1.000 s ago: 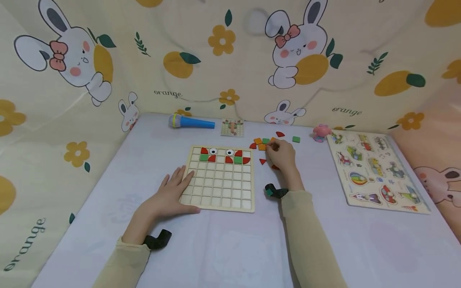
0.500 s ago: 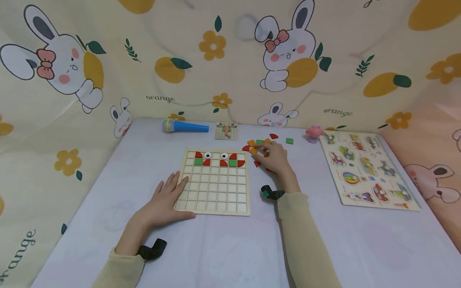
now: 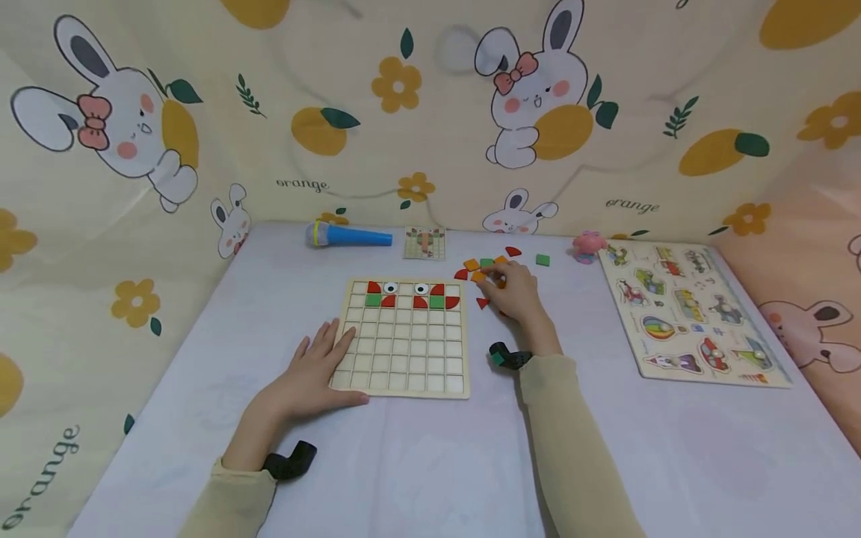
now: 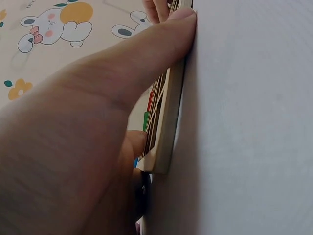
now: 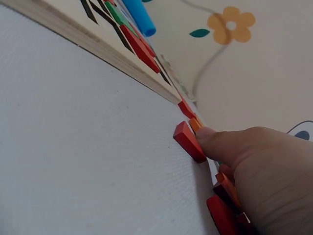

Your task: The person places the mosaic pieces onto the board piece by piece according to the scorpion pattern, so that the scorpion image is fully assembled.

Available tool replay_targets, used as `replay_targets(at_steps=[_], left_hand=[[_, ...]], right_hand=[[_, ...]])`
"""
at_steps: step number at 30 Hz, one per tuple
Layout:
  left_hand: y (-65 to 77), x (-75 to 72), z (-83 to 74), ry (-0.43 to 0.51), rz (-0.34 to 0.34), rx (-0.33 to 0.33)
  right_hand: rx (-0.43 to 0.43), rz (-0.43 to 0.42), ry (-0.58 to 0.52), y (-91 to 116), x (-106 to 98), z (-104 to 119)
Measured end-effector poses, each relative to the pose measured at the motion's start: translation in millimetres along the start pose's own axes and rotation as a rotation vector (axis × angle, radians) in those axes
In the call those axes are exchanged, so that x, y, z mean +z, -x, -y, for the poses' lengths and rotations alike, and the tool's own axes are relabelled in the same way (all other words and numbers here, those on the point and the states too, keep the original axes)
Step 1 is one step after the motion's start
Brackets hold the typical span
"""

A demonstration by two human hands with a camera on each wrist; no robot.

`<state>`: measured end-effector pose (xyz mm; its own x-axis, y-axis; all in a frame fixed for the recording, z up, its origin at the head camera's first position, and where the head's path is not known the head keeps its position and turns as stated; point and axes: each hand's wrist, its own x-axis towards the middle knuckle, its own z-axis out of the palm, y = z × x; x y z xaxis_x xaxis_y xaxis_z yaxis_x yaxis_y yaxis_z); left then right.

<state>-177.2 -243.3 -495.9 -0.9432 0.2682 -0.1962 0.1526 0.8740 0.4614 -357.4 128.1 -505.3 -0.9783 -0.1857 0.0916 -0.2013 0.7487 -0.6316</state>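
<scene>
On my feed the pale surface (image 3: 430,463) carries an animal puzzle board (image 3: 686,314) at right, a blue toy microphone (image 3: 350,237) far left, and a small pattern card (image 3: 424,243) beside it. The grid board (image 3: 403,344) lies centre; my left hand (image 3: 309,373) rests flat on its near-left corner, fingers straight. The left wrist view adds the thumb along the board's edge. Loose tiles (image 3: 486,267) lie right of the board; my right hand (image 3: 516,293) is over them. The right wrist view shows the thumb touching a red tile (image 5: 189,141); grip state I cannot tell.
</scene>
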Motion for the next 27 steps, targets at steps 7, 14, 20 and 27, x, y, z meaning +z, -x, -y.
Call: replay_targets(at_steps=[7,14,20,27], left_hand=[[-2.1,-4.6,-3.1,-0.004,0.010,0.006],[-2.1,-3.8,-3.5,-0.002,0.018,0.010],[-0.8,-4.1,-5.4,-0.002,0.009,0.001],[-0.4,-4.6,-6.8,-0.007,0.008,-0.004]], right_hand=[[0.018,-0.019,-0.026,0.2,0.3,0.0],[0.035,-0.038,-0.076,1.4,-1.5,1.2],[-0.012,-0.047,-0.102,-0.3,-6.7,4.2],[-0.013,-0.077,-0.147,0.1,-11.6,16.5]])
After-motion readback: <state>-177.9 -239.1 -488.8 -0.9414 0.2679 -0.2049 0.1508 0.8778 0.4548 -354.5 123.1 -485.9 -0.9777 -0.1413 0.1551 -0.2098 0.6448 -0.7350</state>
